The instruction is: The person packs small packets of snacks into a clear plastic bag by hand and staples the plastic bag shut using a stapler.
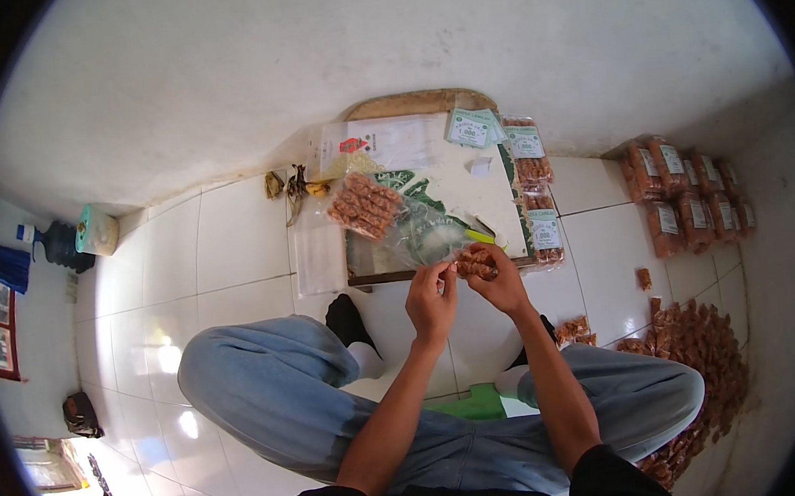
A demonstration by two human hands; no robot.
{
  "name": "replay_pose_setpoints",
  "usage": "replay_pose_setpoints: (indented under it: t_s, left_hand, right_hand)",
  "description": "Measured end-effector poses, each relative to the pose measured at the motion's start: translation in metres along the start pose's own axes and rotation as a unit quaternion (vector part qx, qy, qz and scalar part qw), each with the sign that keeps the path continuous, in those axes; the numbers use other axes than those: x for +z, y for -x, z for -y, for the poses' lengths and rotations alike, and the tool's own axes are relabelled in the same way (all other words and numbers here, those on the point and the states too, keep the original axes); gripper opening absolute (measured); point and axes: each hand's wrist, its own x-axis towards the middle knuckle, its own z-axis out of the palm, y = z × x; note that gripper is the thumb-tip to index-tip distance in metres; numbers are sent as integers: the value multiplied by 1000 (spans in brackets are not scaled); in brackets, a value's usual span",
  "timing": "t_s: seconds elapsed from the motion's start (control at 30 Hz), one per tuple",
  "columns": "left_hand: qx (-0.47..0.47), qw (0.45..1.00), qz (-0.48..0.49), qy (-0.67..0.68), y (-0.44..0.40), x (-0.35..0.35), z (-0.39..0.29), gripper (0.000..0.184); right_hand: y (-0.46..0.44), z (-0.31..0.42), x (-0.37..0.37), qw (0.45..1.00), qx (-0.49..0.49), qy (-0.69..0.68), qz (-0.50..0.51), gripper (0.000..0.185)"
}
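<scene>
A long clear plastic bag [422, 235] lies slantwise over the low table. Rows of small brown snack packets [364, 206] fill its far left end. My left hand [431, 299] is closed, pinching the bag's near end. Beside it, my right hand [500, 285] is closed around a few more brown snack packets [476, 262] at the bag's mouth. Whether these are partly inside the bag I cannot tell. Just beyond my right hand is a yellow-green tool handle [481, 237], its kind unclear.
Printed cards [475, 128] and clear sheets [381, 140] lie on the low table [447, 166]. Filled, labelled bags [527, 151] line its right edge; more filled bags [689, 193] stand by the wall. A large heap of snack packets [696, 370] covers the floor at right.
</scene>
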Motion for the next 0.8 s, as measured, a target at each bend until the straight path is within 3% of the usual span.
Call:
replay_pose_setpoints:
  t_s: [0.07,0.13,0.17,0.23,0.37,0.43,0.47,0.53,0.63,0.7,0.8]
  left_hand:
    - [5,1000,3,2,2,0,0,10]
    - [33,999,-5,-17,2,0,-1,10]
    - [34,999,-5,-18,2,1,-1,10]
    - [40,999,-14,-5,2,1,-3,10]
    - [64,997,2,-30,2,-1,-7,8]
    - [60,998,12,-20,4,0,-9,7]
    - [60,998,11,-25,6,0,-9,7]
    - [63,998,10,-21,8,-1,-12,7]
    - [72,997,9,-13,14,-2,-14,6]
    - [107,994,15,-28,14,-6,-17,7]
    - [162,985,64,-9,6,-17,-25,8]
  right_hand:
    - [-2,0,12,998,39,-48,-23,56]
    - [-5,2,21,970,104,-215,-53,54]
    - [-6,3,20,969,103,-216,-53,54]
    - [-10,6,19,935,178,-306,6,52]
    - [-21,-11,25,918,197,-343,32,56]
    - [-31,-13,28,977,80,-166,110,61]
    - [-35,-15,30,976,80,-171,112,61]
    - [-46,-15,38,972,-179,-55,144,68]
    - [-64,-33,54,973,-120,-94,171,73]
    - [-82,-47,66,970,-177,92,141,77]
    - [-72,-48,69,956,-200,194,95,76]
